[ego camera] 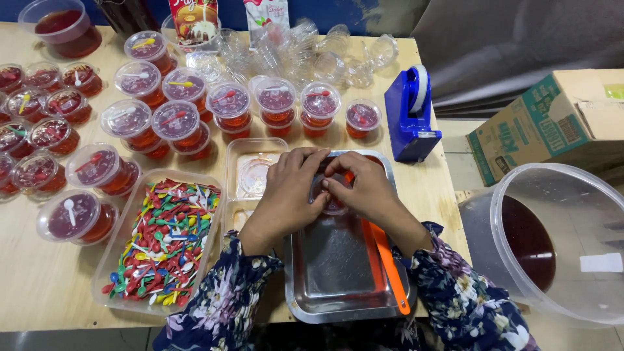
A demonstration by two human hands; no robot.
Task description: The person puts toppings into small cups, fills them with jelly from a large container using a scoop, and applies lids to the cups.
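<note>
Both my hands, left (286, 188) and right (364, 185), pinch a small clear jelly cup (331, 195) over the steel tray (338, 286), at twelve o'clock of it. I judge it light, thin-walled, slippery; best held by its rim.

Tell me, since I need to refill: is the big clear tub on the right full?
No, nearly empty: the tub holds only a shallow red pool at its bottom.
</note>
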